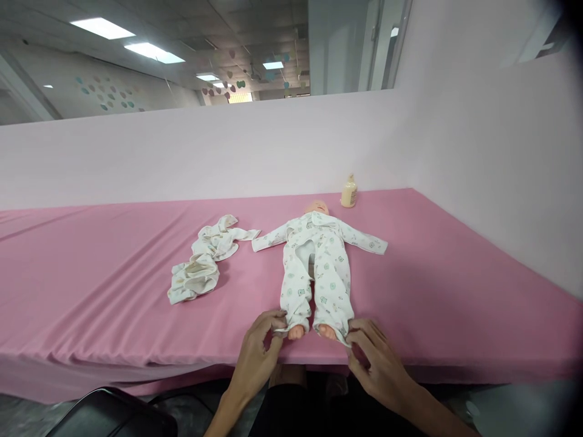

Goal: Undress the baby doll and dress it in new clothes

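A baby doll (317,207) lies on its back with its head toward the wall, dressed in a white long-sleeved top (314,226) and white printed pants (333,282). Its two feet (297,332) stick out of the pant cuffs near the bed's front edge. My left hand (259,343) pinches the outer edge of the cuff on the left of the view. On the other side, my right hand (376,361) pinches the outer edge of the second cuff, pulling it slightly outward. An opening shows at the crotch of the pants.
Crumpled white baby clothes (203,261) lie left of the doll on the pink sheet (113,273). A pump bottle (349,192) stands by the back wall. White walls border the back and right. A black chair (113,416) is at the lower left.
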Demonstrator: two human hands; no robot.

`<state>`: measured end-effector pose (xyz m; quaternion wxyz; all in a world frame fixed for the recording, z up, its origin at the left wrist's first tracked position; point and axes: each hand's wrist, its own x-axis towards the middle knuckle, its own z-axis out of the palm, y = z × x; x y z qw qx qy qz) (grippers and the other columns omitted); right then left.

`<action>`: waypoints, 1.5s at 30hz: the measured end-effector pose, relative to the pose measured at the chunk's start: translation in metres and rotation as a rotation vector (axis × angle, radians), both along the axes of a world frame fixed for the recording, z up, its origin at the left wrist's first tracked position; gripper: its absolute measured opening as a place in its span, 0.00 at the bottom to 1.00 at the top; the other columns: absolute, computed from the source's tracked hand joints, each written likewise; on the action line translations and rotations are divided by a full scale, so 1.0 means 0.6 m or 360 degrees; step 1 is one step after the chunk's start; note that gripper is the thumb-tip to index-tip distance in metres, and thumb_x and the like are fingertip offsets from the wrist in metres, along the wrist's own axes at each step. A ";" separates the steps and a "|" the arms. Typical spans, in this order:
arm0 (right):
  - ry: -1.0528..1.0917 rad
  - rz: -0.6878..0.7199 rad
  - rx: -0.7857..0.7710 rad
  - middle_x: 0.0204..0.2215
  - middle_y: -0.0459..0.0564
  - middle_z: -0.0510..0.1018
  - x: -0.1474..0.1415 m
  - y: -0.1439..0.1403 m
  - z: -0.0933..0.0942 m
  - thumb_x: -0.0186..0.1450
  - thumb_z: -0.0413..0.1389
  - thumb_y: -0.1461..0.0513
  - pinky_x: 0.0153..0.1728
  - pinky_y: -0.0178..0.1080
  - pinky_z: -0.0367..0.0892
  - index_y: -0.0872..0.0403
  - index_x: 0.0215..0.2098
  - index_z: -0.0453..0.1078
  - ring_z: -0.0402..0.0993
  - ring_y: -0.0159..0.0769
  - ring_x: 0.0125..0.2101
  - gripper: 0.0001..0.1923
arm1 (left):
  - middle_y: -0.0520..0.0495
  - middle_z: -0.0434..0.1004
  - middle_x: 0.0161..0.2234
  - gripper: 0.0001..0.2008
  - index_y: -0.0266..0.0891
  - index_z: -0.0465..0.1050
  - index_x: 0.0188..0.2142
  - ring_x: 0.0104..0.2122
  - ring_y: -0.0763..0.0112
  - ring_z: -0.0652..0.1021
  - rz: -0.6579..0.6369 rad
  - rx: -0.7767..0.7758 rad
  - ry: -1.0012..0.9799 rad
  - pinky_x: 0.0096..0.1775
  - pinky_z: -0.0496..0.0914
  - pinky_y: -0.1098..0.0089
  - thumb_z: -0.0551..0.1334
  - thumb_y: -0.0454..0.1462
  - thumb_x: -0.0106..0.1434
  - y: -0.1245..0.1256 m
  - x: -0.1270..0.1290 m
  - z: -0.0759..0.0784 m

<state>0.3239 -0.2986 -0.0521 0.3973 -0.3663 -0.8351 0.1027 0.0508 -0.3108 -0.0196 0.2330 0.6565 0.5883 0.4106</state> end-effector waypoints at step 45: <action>-0.1223 -0.0157 -0.0219 0.44 0.58 0.74 -0.223 0.480 0.204 0.62 0.56 0.55 0.49 0.50 0.59 0.55 0.38 0.70 0.66 0.52 0.50 0.12 | 0.43 0.68 0.59 0.30 0.45 0.58 0.61 0.58 0.56 0.69 -0.0113 -0.0200 0.0729 0.57 0.62 0.57 0.60 0.44 0.60 0.489 -0.052 0.070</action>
